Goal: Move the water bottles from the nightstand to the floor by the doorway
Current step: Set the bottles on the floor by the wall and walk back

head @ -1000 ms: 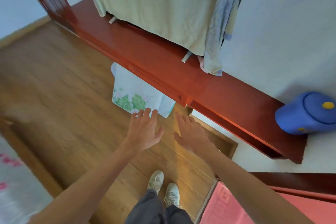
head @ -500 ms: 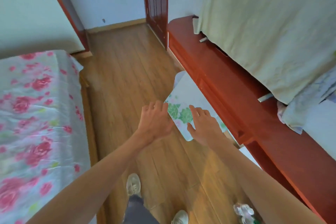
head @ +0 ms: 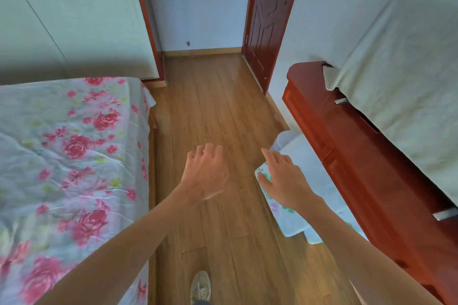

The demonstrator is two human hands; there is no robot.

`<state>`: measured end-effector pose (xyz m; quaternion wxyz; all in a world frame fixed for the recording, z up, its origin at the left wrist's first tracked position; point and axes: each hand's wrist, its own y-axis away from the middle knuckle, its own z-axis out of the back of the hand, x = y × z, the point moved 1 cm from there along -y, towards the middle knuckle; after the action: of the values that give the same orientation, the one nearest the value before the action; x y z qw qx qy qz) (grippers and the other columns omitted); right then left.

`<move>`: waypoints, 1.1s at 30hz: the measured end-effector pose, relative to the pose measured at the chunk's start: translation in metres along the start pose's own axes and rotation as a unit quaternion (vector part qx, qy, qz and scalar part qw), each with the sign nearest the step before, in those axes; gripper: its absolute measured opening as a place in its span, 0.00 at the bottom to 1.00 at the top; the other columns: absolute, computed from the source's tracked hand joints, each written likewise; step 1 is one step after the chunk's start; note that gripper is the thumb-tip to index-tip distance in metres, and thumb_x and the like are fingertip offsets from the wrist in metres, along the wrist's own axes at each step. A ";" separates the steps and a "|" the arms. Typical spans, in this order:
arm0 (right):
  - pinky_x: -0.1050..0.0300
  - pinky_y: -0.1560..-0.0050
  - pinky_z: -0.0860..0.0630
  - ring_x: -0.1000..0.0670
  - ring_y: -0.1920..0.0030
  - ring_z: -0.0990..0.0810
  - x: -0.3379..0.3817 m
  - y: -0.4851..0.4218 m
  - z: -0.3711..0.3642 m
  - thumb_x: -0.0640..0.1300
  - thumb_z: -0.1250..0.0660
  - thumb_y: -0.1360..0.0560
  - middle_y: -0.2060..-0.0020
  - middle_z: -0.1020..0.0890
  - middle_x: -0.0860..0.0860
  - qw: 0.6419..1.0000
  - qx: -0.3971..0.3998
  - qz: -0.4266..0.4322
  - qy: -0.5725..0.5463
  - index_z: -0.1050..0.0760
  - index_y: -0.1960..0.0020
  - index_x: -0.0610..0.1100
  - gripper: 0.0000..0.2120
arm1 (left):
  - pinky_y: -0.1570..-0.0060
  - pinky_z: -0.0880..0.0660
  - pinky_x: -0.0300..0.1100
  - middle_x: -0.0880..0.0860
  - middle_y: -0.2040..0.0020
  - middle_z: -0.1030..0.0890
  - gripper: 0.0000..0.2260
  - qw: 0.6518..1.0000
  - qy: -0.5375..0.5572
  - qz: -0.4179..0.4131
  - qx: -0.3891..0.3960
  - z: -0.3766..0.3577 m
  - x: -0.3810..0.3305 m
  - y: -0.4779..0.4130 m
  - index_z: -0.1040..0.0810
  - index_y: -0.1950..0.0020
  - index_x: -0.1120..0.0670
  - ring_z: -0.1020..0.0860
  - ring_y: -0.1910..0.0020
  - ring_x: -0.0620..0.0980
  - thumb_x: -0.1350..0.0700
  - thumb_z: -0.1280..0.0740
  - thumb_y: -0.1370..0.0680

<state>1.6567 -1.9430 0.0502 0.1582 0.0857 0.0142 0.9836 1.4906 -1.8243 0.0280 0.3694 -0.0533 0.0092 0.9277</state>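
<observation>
Bare left hand [head: 204, 173] and bare right hand [head: 282, 181] outstretched, apart, fingers relaxed, gripping nothing, over brown wood-plank floor [head: 218, 111] leading to red-framed doorway [head: 200, 32]. Place of the water bottles: cannot tell.

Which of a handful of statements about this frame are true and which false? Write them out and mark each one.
1. The left hand and the right hand both hold nothing. True.
2. A water bottle stands on the floor at the doorway. False: no bottle shows anywhere on the wooden floor.
3. The bed on the left has a rose-print sheet. True.
4. The dark red door is closed. False: it stands open.
5. The printed cloth lies on the bed. False: it lies on the floor beside the red cabinet.
</observation>
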 end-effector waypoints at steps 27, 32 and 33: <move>0.49 0.35 0.29 0.47 0.31 0.32 0.117 -0.292 -0.003 0.62 0.46 0.21 0.28 0.34 0.49 0.992 0.009 0.130 -0.004 0.51 0.22 0.47 0.34 | 0.39 0.28 0.52 0.57 0.33 0.31 0.25 0.992 -0.003 0.127 -0.002 0.030 0.201 -0.179 0.37 0.31 0.53 0.29 0.38 0.56 0.41 0.42 0.23; 0.50 0.36 0.29 0.48 0.31 0.32 0.106 -0.367 0.003 0.62 0.46 0.21 0.29 0.34 0.49 0.989 0.006 0.150 -0.002 0.51 0.22 0.47 0.34 | 0.37 0.29 0.51 0.55 0.30 0.33 0.26 0.990 0.002 0.140 -0.005 0.034 0.219 -0.240 0.39 0.28 0.53 0.30 0.36 0.55 0.40 0.43 0.21; 0.50 0.36 0.29 0.48 0.31 0.32 0.104 -0.381 0.005 0.62 0.47 0.21 0.29 0.34 0.50 0.988 0.006 0.153 -0.003 0.51 0.22 0.47 0.34 | 0.37 0.29 0.50 0.55 0.30 0.33 0.26 0.989 0.001 0.145 -0.006 0.034 0.222 -0.252 0.39 0.28 0.53 0.30 0.36 0.54 0.40 0.44 0.21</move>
<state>1.6779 -1.5481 0.0508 0.0053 0.0907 0.0065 0.9958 1.4998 -1.4872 0.0442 0.2309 -0.0545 0.0118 0.9714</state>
